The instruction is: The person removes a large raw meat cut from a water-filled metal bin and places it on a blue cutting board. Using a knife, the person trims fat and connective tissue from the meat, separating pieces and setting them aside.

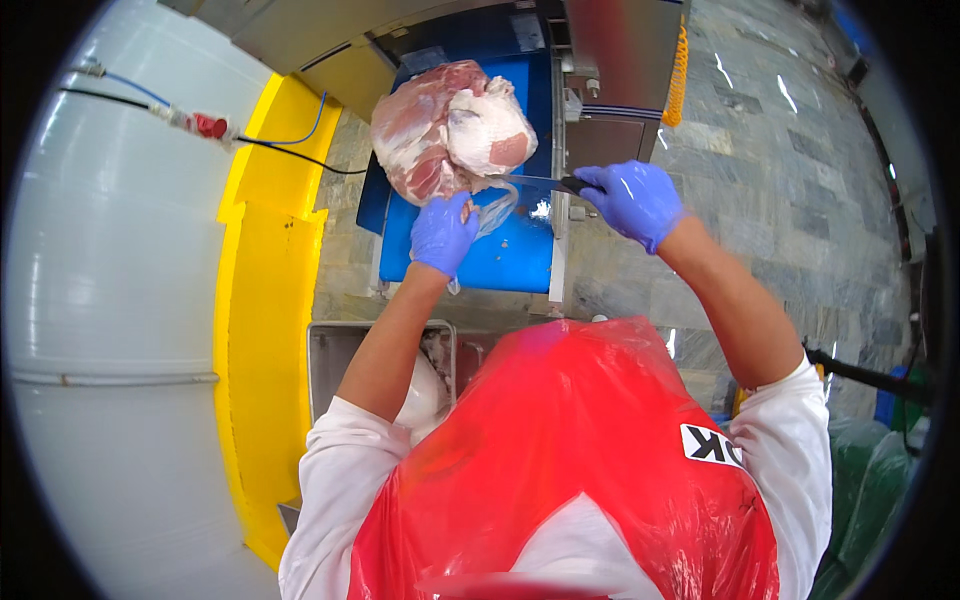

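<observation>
Two-handed, pinching the edge of the meat just beyond the fingers of the left hand, curling those of the right hand round the knife, ideally angling its blade away from the pinch

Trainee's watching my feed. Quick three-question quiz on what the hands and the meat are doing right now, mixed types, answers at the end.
1. Open question: what tool does the right hand hold?
2. True or false: the meat lies on the tiled floor.
3. Multiple choice: where is the left hand?
A) By the orange coiled hose
B) On the red apron
C) At the near edge of the meat

Key:
1. A knife, with its blade pointing left toward the meat.
2. False; it lies on the blue surface.
3. C
</observation>
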